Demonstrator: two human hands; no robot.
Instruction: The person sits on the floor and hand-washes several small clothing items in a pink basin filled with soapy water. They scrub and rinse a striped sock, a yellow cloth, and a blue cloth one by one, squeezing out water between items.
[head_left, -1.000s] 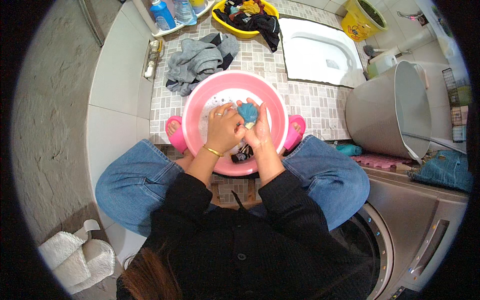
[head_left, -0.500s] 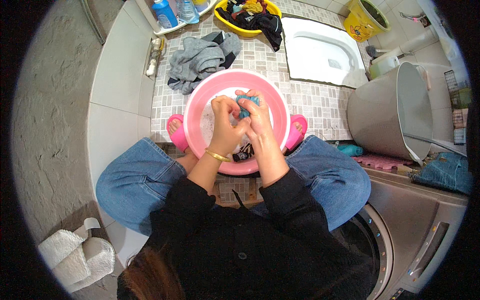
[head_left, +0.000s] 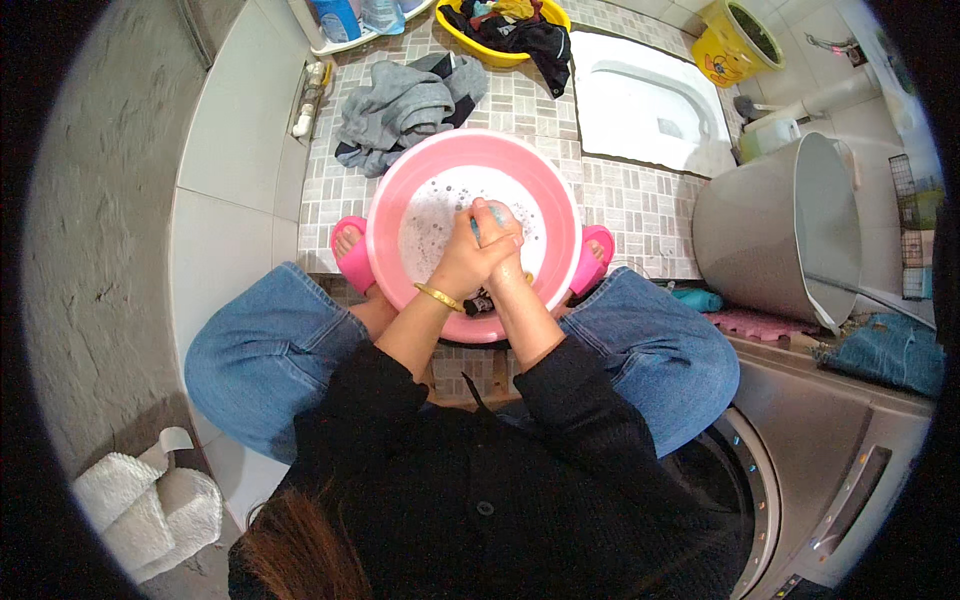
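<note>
Above the soapy water in a pink basin (head_left: 398,170), my two hands are clasped together. My left hand (head_left: 464,252), with a gold bangle at the wrist, presses against my right hand (head_left: 506,240), and both are closed around a small blue cloth (head_left: 497,213). Only bits of blue show between the fingers, so its kind cannot be made out. A dark patterned fabric piece (head_left: 480,304) lies at the near side of the basin, partly covered by my wrists. Grey foam and bubbles float on the water.
Beyond the basin, a heap of grey clothing (head_left: 400,105) lies on the tiles, with a yellow tub (head_left: 490,52) of clothes behind. A squat toilet (head_left: 650,100) is set into the floor. At right stand a large grey bin (head_left: 745,230) and a washing machine (head_left: 850,430).
My hands have come together over the blue cloth, hiding most of it. Before, they were slightly apart and more of the cloth showed in my right hand.
</note>
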